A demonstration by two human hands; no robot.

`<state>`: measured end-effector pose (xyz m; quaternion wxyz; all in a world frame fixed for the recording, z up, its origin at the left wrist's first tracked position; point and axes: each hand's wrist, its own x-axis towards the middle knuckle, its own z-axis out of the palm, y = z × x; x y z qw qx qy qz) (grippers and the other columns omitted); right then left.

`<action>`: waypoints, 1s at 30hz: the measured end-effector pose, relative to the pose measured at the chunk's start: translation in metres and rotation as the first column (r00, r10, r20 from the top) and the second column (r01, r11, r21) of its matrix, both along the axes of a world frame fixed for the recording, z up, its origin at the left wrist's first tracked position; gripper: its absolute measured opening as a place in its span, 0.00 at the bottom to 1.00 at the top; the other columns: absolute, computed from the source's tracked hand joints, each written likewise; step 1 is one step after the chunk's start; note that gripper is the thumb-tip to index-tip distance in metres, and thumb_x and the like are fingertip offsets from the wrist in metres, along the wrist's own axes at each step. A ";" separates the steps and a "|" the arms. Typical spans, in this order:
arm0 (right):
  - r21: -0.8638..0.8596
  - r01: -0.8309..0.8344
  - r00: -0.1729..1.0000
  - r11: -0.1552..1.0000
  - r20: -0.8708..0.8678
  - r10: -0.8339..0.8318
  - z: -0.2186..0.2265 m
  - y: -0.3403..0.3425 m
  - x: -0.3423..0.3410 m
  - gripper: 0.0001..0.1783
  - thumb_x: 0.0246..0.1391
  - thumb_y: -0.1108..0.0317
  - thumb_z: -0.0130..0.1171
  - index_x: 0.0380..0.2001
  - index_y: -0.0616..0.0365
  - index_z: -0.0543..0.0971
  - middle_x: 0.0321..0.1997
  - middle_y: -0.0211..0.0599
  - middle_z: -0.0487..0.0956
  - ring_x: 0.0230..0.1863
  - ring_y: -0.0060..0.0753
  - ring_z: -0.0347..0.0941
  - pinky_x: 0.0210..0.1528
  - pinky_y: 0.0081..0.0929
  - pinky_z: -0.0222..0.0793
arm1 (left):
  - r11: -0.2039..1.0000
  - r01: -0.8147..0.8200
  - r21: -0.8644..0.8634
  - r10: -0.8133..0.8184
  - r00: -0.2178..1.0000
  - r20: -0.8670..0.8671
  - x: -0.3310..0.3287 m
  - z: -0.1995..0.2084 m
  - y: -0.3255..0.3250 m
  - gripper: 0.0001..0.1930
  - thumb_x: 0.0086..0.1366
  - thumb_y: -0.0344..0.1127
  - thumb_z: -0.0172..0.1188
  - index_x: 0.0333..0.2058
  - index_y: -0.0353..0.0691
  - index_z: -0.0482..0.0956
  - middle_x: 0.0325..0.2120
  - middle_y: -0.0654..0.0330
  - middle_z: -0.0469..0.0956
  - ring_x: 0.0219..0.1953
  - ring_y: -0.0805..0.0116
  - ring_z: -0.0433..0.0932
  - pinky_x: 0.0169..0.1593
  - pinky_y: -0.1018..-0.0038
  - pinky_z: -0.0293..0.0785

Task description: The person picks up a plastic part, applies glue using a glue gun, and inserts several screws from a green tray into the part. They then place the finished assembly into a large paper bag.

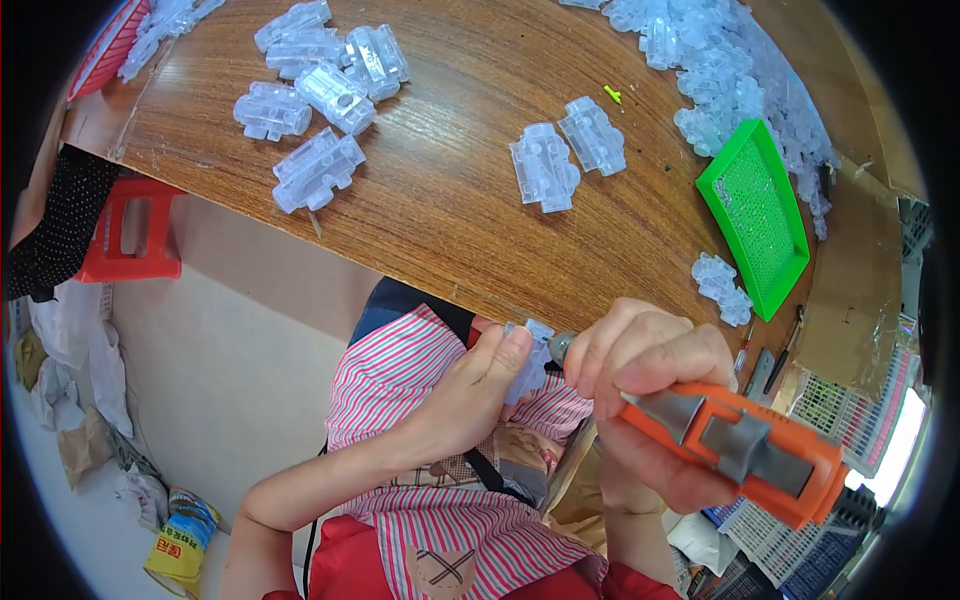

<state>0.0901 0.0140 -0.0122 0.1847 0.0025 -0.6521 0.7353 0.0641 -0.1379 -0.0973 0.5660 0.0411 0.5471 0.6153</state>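
Just off the table's front edge, my left hand (475,390) grips a clear plastic housing (530,375), with the thumb on top of it. Wrapped round an orange electric screwdriver (740,440) is my right hand (650,370). The tool's grey nose (562,348) points left at the housing, close against its right side; whether it touches I cannot tell. Two similar clear housings (545,167) lie on the table beyond my hands. A small bright yellow-green piece (613,95) sits behind them.
The wooden table (430,180) carries several clear housings (320,170) at left and a large heap of them (720,80) at far right. A green tray (757,220) holds small metal bits. A red stool (135,230) stands left, near another person's dotted clothing (60,225).
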 end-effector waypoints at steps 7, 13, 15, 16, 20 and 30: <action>0.111 -0.055 0.998 0.992 0.024 0.053 -0.005 -0.002 -0.002 0.44 0.37 0.26 0.58 0.33 0.63 0.75 0.19 0.33 0.72 0.22 0.30 0.69 0.23 0.26 0.67 | 1.000 -0.027 -0.014 0.025 0.989 -0.146 0.002 -0.003 0.001 0.26 0.74 0.55 0.35 0.45 0.33 0.65 0.25 0.51 0.73 0.26 0.62 0.75 0.32 0.67 0.71; -0.092 -0.137 0.974 0.986 -0.193 0.117 0.014 0.012 -0.002 0.47 0.47 0.24 0.52 0.39 0.66 0.72 0.19 0.33 0.73 0.23 0.29 0.68 0.21 0.25 0.70 | 0.999 -0.038 0.012 0.040 0.969 -0.245 0.008 -0.012 0.001 0.25 0.75 0.53 0.36 0.47 0.33 0.66 0.32 0.49 0.73 0.34 0.60 0.76 0.36 0.70 0.72; -0.051 -0.139 0.961 0.989 -0.248 0.122 0.023 0.017 -0.002 0.46 0.47 0.24 0.51 0.39 0.64 0.71 0.19 0.32 0.73 0.23 0.28 0.68 0.20 0.24 0.69 | 1.000 -0.014 0.001 0.013 0.930 -0.366 0.008 -0.023 -0.005 0.23 0.75 0.51 0.39 0.48 0.35 0.68 0.39 0.53 0.74 0.40 0.72 0.75 0.44 0.77 0.71; -0.033 -0.108 0.967 0.994 -0.237 0.097 0.025 0.018 0.000 0.46 0.46 0.23 0.51 0.38 0.63 0.71 0.19 0.33 0.73 0.22 0.28 0.68 0.20 0.25 0.70 | 1.000 -0.009 0.007 0.011 0.929 -0.370 0.005 -0.013 -0.005 0.23 0.75 0.51 0.39 0.48 0.35 0.68 0.39 0.53 0.74 0.40 0.72 0.75 0.44 0.77 0.71; -0.127 -0.033 0.985 0.991 -0.175 0.010 0.018 0.008 0.008 0.50 0.35 0.20 0.57 0.37 0.64 0.75 0.19 0.34 0.73 0.23 0.30 0.69 0.25 0.27 0.69 | 0.972 -0.185 0.146 0.177 0.982 0.065 -0.002 0.007 -0.008 0.18 0.73 0.43 0.50 0.49 0.33 0.67 0.42 0.59 0.75 0.41 0.77 0.74 0.44 0.78 0.73; -0.084 -0.057 0.984 0.995 -0.173 0.042 -0.003 0.000 -0.005 0.23 0.53 0.51 0.64 0.37 0.62 0.76 0.19 0.34 0.72 0.21 0.30 0.69 0.24 0.27 0.68 | 0.958 -0.284 0.023 0.277 0.946 0.168 -0.001 0.009 -0.002 0.16 0.70 0.38 0.55 0.45 0.32 0.63 0.36 0.58 0.75 0.34 0.81 0.75 0.35 0.83 0.72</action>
